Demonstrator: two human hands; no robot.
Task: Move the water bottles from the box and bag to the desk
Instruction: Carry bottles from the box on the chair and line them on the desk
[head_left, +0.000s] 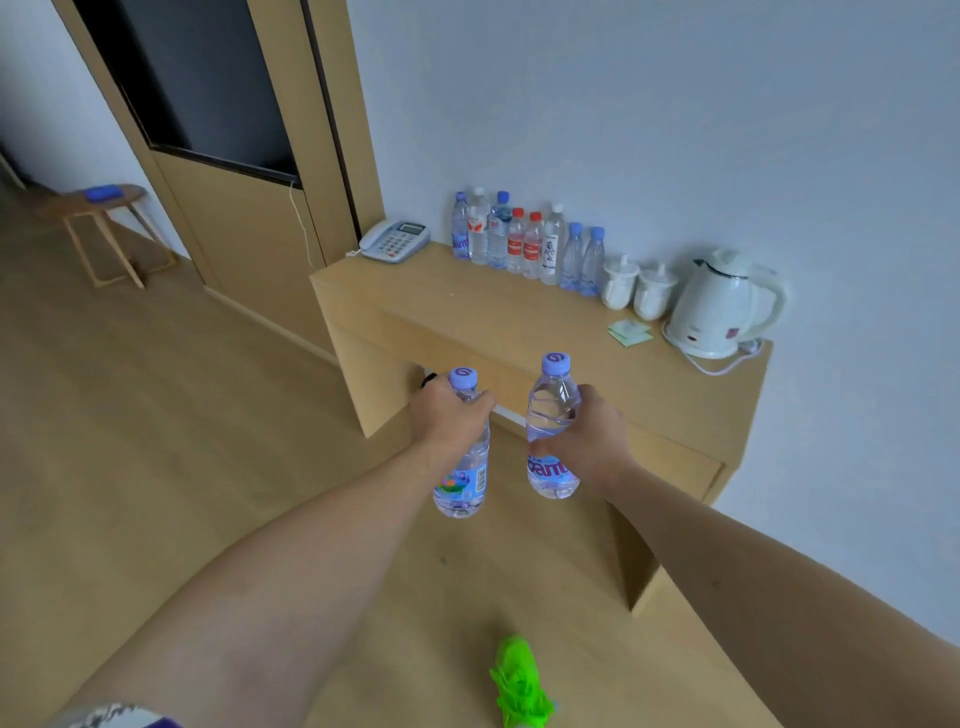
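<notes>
fingers of both hands are mostly hidden behind the bottles. left hand (451, 415) grips one bottle (464, 470); right hand (589, 439) grips another bottle (551, 415), short of the desk (467, 306).

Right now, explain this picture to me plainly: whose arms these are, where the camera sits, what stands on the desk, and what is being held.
There is no machine here. A person wears a wide-angle camera on the head, looking forward and down, so the two bare arms reaching out are that person's own.

The left hand has its fingers curled round one water bottle, and the right hand holds a second water bottle. Both have purple caps and are carried upright in front of the desk.

On the wooden desk, against the wall, stand a telephone, a row of bottles, two white cups, some small green packets and a white kettle. The box and bag are not in view.
</notes>
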